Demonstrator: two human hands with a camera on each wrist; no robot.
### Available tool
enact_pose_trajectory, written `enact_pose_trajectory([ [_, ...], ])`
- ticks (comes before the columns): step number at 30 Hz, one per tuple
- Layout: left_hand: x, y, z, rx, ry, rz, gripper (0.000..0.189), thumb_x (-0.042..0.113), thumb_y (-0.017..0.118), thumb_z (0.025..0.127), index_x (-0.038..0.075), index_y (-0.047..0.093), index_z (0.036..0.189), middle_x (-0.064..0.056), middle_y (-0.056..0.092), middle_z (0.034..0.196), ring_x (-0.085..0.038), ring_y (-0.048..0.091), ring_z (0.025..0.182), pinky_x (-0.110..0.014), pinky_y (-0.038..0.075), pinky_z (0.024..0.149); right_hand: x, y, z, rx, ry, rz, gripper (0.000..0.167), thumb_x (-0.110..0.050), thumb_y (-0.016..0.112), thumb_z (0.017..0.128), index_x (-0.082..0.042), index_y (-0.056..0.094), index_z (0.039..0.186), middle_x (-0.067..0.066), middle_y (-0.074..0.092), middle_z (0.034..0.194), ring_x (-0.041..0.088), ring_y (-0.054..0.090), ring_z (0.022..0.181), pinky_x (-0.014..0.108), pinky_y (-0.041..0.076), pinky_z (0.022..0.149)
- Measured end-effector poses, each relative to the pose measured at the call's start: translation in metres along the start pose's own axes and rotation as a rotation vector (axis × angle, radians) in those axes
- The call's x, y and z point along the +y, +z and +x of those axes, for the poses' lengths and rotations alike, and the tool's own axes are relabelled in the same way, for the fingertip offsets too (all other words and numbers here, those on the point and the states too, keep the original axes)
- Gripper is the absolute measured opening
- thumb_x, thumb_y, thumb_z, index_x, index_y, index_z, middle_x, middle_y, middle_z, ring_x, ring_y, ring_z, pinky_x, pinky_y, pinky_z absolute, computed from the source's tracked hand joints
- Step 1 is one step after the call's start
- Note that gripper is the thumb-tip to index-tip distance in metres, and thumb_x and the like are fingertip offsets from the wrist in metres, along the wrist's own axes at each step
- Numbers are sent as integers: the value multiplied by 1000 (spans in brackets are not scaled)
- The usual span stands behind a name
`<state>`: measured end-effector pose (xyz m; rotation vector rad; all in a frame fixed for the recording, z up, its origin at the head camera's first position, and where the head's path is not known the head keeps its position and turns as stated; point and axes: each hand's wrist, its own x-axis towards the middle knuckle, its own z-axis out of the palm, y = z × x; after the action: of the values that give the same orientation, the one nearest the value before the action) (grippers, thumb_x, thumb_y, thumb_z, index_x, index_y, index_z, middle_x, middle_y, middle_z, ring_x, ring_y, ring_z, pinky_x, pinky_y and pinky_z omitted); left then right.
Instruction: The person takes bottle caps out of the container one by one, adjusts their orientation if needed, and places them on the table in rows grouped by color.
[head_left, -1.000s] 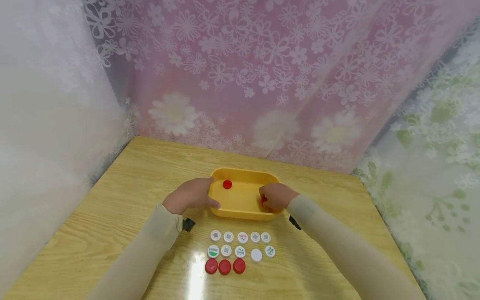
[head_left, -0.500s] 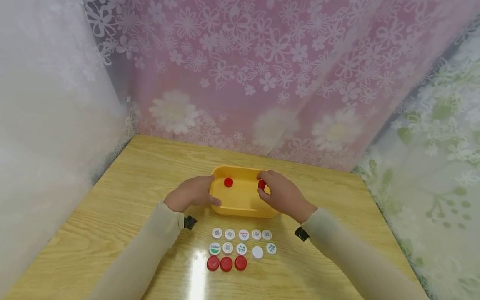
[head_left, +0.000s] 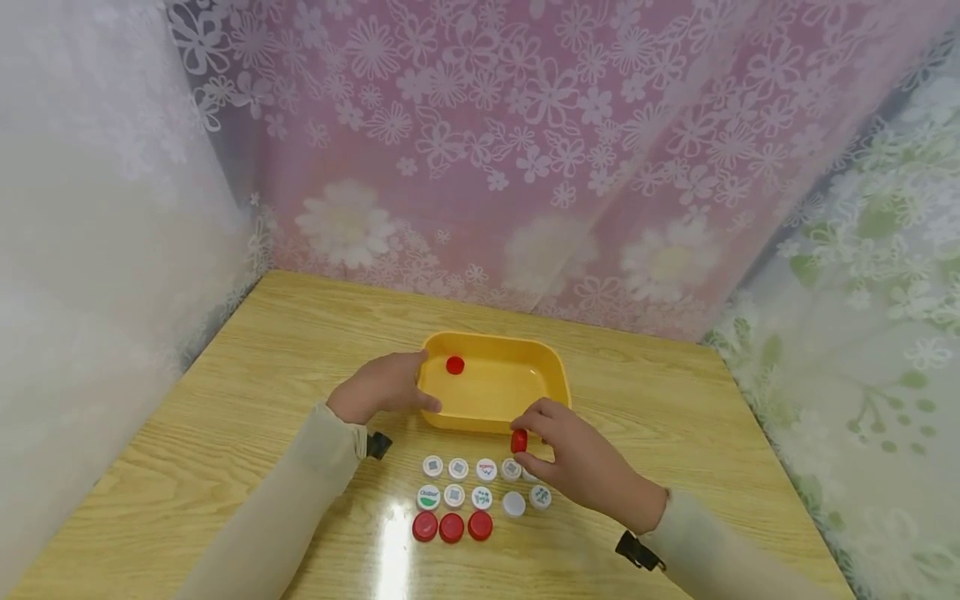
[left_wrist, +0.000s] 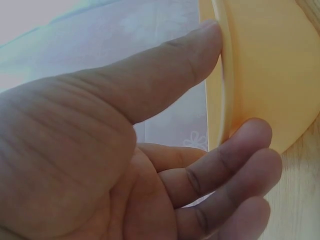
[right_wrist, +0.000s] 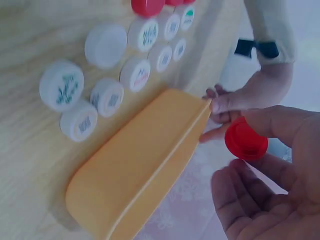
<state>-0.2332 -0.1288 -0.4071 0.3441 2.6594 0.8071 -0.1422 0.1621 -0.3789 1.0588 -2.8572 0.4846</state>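
Observation:
My right hand (head_left: 585,458) pinches a red bottle cap (head_left: 519,441) between thumb and fingers, just in front of the yellow tray (head_left: 491,392) and over the back row of white caps. The right wrist view shows the hollow underside of this red cap (right_wrist: 246,140). My left hand (head_left: 382,387) holds the tray's left end; the left wrist view has its thumb (left_wrist: 207,42) on the rim and fingertips against the wall. Another red cap (head_left: 455,365) lies inside the tray near its back left corner.
In front of the tray, white bottle caps (head_left: 482,498) with printed tops lie in two rows on the wooden table (head_left: 225,442). Three red caps (head_left: 451,527) form a row nearest me. A pink flowered curtain (head_left: 465,167) hangs behind the table.
My right hand has lifted the red cap from the tray's right end and carried it forward past the front rim, towards the rows of caps. My left hand stays on the tray.

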Motion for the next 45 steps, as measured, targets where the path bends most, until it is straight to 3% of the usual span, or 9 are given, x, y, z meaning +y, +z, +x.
enact_pose_trajectory([
  [6, -1, 8, 1, -17, -3, -22, 87, 38, 86, 84, 8, 46, 155, -11, 63, 139, -26, 59, 105, -51, 47, 105, -15, 24, -35, 67, -113, 33, 24, -16, 82, 86, -17, 71, 108, -12, 56, 100, 3, 50, 87, 19, 51, 77],
  [11, -3, 12, 1, -33, 5, -26, 90, 40, 85, 85, 8, 42, 157, -12, 59, 145, -28, 59, 114, -51, 45, 107, -20, 56, -62, 53, -246, 32, 19, -9, 81, 84, -22, 71, 93, -15, 51, 90, 0, 46, 78, 7, 40, 71],
  [16, -6, 2, 4, -19, -21, -5, 102, 44, 83, 87, 7, 27, 164, -14, 42, 162, -34, 45, 143, -54, 35, 118, -10, 78, -63, 66, -243, -79, 12, -13, 76, 88, -21, 69, 92, -13, 51, 89, 4, 46, 78, 16, 44, 72],
  [21, -11, -5, 7, -35, -26, 8, 104, 46, 81, 88, 8, 22, 165, -15, 39, 163, -35, 42, 145, -55, 33, 119, 3, 72, -54, 155, -193, -50, 19, -6, 73, 83, -16, 68, 98, -10, 55, 88, 5, 47, 77, 20, 47, 69],
  [24, -13, -6, 9, -41, -13, 10, 104, 47, 80, 88, 9, 22, 165, -15, 39, 163, -35, 43, 145, -55, 34, 118, 7, 57, -55, 46, -89, -19, 16, -14, 74, 84, -15, 65, 98, -11, 56, 82, 2, 45, 69, 19, 44, 60],
  [29, -12, -3, 13, -58, -21, -12, 104, 47, 81, 88, 11, 22, 166, -14, 48, 157, -31, 53, 135, -54, 39, 115, 2, 43, -76, -374, 144, -69, 43, -58, 76, 82, -21, 58, 97, -14, 47, 65, 5, 38, 50, 25, 34, 48],
  [33, -11, 0, 14, -62, -36, -8, 105, 47, 81, 88, 12, 22, 166, -14, 55, 150, -28, 58, 124, -53, 42, 112, -7, 51, -88, -577, 240, 29, 39, -59, 78, 84, -29, 53, 90, -15, 47, 65, 6, 42, 51, 24, 36, 50],
  [40, -7, -2, 10, -62, -49, -32, 105, 46, 82, 87, 11, 21, 166, -15, 41, 162, -36, 45, 144, -57, 35, 117, -9, 52, -85, -533, 112, 31, 27, -46, 77, 90, -27, 59, 95, -15, 44, 78, 3, 41, 64, 23, 39, 58],
  [45, -7, -1, 9, -57, -37, -25, 105, 46, 81, 88, 11, 21, 166, -15, 46, 158, -35, 50, 139, -56, 38, 116, -5, 48, -91, -521, 194, -25, 38, -54, 81, 82, -27, 59, 96, -15, 45, 77, 6, 42, 63, 25, 38, 57],
])
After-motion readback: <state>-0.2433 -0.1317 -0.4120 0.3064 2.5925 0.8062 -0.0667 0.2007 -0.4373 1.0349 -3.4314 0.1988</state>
